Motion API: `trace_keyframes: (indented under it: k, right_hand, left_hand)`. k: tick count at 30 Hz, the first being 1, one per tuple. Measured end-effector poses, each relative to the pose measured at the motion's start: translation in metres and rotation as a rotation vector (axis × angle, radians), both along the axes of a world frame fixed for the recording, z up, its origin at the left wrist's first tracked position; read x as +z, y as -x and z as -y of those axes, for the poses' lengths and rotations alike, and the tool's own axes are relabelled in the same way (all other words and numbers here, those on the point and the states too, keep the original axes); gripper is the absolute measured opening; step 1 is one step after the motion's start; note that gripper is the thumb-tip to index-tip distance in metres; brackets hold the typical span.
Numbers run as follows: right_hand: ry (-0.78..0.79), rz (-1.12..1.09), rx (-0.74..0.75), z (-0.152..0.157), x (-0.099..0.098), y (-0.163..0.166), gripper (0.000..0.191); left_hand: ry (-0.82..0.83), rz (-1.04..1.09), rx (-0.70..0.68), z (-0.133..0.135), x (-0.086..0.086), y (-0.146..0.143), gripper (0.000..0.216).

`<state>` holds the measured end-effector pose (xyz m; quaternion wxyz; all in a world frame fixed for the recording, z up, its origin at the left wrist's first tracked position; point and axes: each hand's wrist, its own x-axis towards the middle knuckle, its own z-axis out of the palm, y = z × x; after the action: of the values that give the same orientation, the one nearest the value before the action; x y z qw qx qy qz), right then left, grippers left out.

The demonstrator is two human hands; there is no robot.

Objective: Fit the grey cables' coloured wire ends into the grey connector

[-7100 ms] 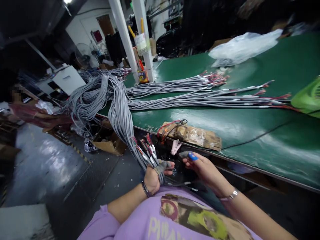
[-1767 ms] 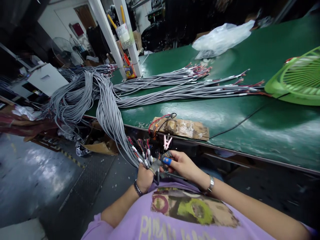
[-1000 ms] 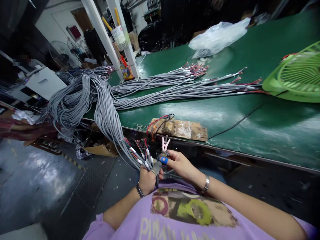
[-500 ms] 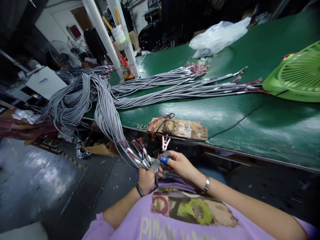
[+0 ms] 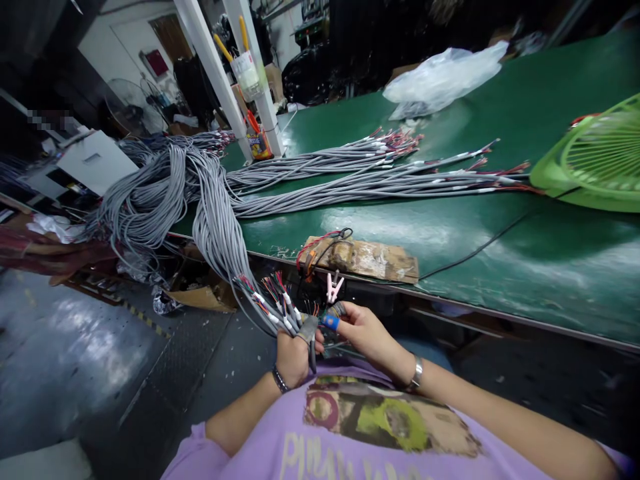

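My left hand is closed around several grey cables near their stripped ends, where white bands and thin coloured wires fan out. A grey covering wraps the thumb of that hand. My right hand is closed in a pinch beside it, with blue tape around one finger. Thin wires show at its fingertips, close to the left thumb; how they are gripped is partly hidden. Just beyond the fingers, a pink clip stands at the bench edge.
Grey cable bundles lie across the green bench and hang over its left edge. A wooden board with wires sits at the front edge. A green fan stands right, a plastic bag behind, and a white post at the back.
The view has shifted slightly, so the bench items sit a little further right and lower. Both hands stay almost in place, with the wires at the right fingertips showing slightly more.
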<state>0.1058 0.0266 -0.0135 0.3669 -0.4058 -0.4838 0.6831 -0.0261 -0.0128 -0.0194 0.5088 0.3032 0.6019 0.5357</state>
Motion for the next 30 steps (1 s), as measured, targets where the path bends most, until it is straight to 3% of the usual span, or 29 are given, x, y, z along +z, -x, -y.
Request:
trace_keyframes:
  k: [6, 12, 18, 24, 30]
  right_hand:
    - [-0.105, 0.014, 0.049, 0.0, 0.001, -0.008, 0.032]
    - [0.057, -0.048, -0.147, -0.018, -0.009, -0.022, 0.041]
    - [0.232, -0.291, -0.007, -0.04, -0.004, -0.013, 0.044]
    - [0.293, -0.481, -0.01, -0.044, -0.008, -0.001, 0.038]
    - [0.382, -0.54, -0.146, -0.043, -0.007, 0.007, 0.033]
  left_hand:
    - [0.03, 0.026, 0.008, -0.003, 0.005, 0.003, 0.038]
    - [0.077, 0.168, -0.114, -0.008, 0.019, 0.009, 0.037]
    - [0.109, 0.324, -0.315, -0.016, 0.027, 0.009, 0.039]
    - [0.168, 0.395, -0.357, -0.025, 0.023, 0.003, 0.042]
    - [0.201, 0.409, -0.364, -0.027, 0.013, 0.002, 0.039]
